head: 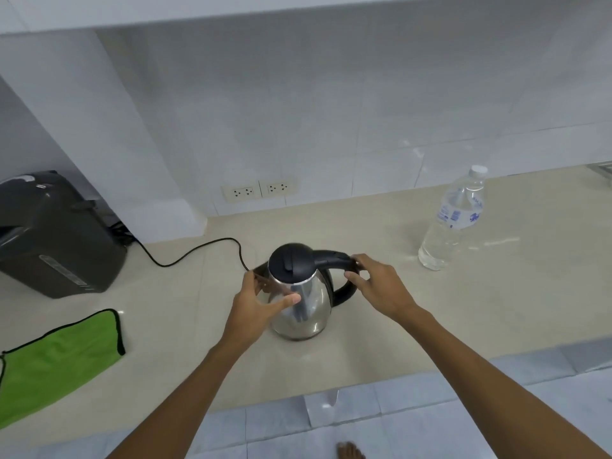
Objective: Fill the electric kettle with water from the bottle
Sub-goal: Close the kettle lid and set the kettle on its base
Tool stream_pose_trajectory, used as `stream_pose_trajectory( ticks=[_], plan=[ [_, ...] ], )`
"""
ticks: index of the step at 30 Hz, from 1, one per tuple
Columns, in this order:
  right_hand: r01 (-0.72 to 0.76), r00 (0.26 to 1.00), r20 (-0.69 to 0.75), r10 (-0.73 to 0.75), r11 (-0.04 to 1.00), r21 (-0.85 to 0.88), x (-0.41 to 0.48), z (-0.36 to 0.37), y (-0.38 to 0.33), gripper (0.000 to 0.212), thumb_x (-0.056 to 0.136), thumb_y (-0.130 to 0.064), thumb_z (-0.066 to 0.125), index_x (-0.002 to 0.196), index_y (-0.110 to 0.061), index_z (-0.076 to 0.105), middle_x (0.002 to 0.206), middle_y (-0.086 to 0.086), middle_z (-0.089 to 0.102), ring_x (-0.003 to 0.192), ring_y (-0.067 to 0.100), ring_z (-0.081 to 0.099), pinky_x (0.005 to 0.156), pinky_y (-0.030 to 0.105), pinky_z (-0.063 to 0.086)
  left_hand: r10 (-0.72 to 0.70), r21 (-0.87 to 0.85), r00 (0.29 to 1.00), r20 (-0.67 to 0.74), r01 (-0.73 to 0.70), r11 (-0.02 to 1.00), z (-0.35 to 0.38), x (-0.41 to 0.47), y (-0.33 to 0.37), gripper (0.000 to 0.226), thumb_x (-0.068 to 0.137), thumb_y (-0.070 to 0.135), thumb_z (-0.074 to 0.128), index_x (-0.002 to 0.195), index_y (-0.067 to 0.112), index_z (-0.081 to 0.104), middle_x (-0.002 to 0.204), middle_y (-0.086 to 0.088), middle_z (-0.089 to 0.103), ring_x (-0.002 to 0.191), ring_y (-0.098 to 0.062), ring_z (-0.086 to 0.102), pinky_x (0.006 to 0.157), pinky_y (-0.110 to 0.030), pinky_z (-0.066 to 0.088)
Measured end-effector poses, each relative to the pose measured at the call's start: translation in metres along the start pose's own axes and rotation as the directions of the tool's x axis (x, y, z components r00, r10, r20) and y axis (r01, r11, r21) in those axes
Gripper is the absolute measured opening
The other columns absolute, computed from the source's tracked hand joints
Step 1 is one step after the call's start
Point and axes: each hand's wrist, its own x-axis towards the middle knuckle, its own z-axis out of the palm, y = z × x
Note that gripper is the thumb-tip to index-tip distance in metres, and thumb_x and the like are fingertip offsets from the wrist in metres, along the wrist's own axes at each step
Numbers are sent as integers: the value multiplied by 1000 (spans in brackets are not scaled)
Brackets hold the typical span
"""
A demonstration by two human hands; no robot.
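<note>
A steel electric kettle (306, 306) with a black lid and black handle stands mid-counter, its lid down. My left hand (256, 301) cups the kettle's left side, thumb pressed on the steel wall. My right hand (376, 288) wraps its fingers over the top of the black handle. A clear plastic water bottle (453, 220) with a white cap on stands upright to the right and farther back, apart from both hands.
A black cord (198, 251) runs from the kettle's base leftward to a black appliance (49, 233). A green cloth (56, 362) lies at the left front. Wall sockets (258, 191) sit behind. The beige counter (480, 309) edge runs in front; a bare foot (349, 451) shows below.
</note>
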Motion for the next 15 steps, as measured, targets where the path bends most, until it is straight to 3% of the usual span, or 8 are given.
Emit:
stream_pose_trajectory(
  ticks=[6,11,15],
  plan=[
    [47,998,-45,-47,999,3,61,-33,-22,38,99,-34,62,134,-18,58,122,7,71,96,26,68,87,32,47,77,34,996,-40,-75,997,-8,53,55,90,65,51,96,139,24,52,126,20,65,127,-8,61,109,-31,49],
    [77,997,-31,-77,997,-3,110,-41,-26,37,100,-31,63,133,-15,59,121,9,71,106,29,67,90,33,47,55,32,997,-61,-53,998,-6,95,65,80,74,42,96,137,26,50,123,25,61,132,-11,57,112,-37,48],
    [87,996,-1,-87,996,2,135,-34,-18,36,100,-31,63,131,-15,60,120,9,72,102,28,67,88,33,47,19,29,997,-78,-16,999,-3,118,60,80,75,39,96,139,25,49,120,28,59,128,-9,55,113,-38,47]
  ],
)
